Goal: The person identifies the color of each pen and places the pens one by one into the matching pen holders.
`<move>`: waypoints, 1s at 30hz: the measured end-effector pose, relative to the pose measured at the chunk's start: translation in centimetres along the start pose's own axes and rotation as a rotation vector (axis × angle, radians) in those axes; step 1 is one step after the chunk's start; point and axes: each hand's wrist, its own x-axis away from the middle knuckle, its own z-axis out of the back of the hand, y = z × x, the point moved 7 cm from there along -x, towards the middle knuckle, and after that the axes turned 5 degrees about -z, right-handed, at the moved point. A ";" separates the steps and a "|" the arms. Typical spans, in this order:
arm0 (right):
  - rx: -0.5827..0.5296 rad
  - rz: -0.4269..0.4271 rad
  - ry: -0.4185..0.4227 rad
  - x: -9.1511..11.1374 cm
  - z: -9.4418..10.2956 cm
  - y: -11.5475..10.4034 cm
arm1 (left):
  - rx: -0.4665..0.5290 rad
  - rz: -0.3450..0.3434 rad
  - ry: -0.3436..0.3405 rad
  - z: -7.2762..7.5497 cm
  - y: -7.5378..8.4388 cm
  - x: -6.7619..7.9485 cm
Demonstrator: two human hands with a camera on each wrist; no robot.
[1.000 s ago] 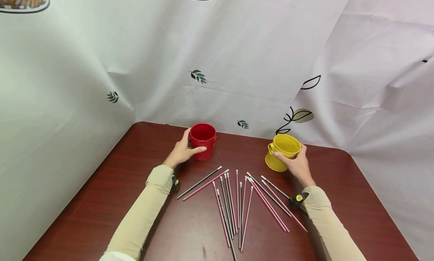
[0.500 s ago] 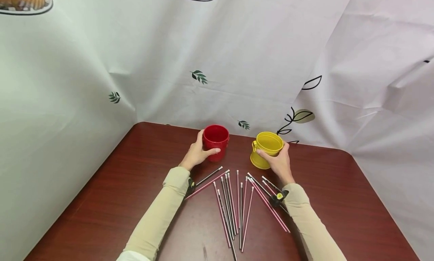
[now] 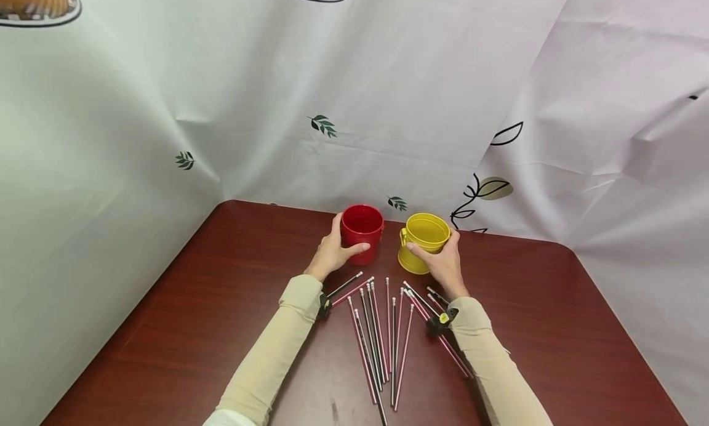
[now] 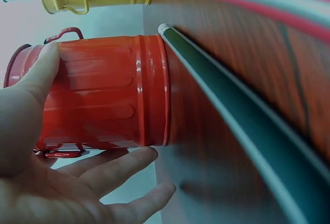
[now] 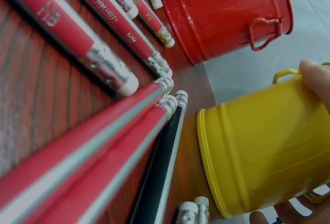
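Note:
My left hand (image 3: pixel 331 252) grips a small red metal bucket (image 3: pixel 361 235) near the table's far edge. The left wrist view shows the thumb along one side of the red bucket (image 4: pixel 98 92), the other fingers spread across from it. A yellow metal bucket (image 3: pixel 411 263) stands a short gap to the right, held by my right hand (image 3: pixel 443 263) with the thumb on its near side. In the right wrist view the yellow bucket (image 5: pixel 268 147) hides most of the fingers. Both buckets are upright; inside them I see no contents.
Several pink and black pencils (image 3: pixel 393 352) with white eraser ends lie fanned on the brown table (image 3: pixel 183 327), nearer than the buckets. My wrists and sleeves cover some outer pencils. A white cloth (image 3: pixel 266 149) hangs behind the table.
Both buckets have moved toward each other: the red one to the right with my left hand, the yellow one to the left with my right hand. The visible pencils have stayed put.

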 end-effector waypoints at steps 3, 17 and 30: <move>0.000 0.000 0.008 0.0 -0.1 0.1 | 0.008 0.005 -0.002 -0.1 -0.1 0.1; -0.036 0.020 0.058 0.3 -0.2 -0.2 | 0.027 -0.013 0.012 -0.2 0.3 0.5; 0.153 -0.191 -0.116 2.0 1.3 0.0 | 0.073 0.008 0.020 -0.6 0.2 0.3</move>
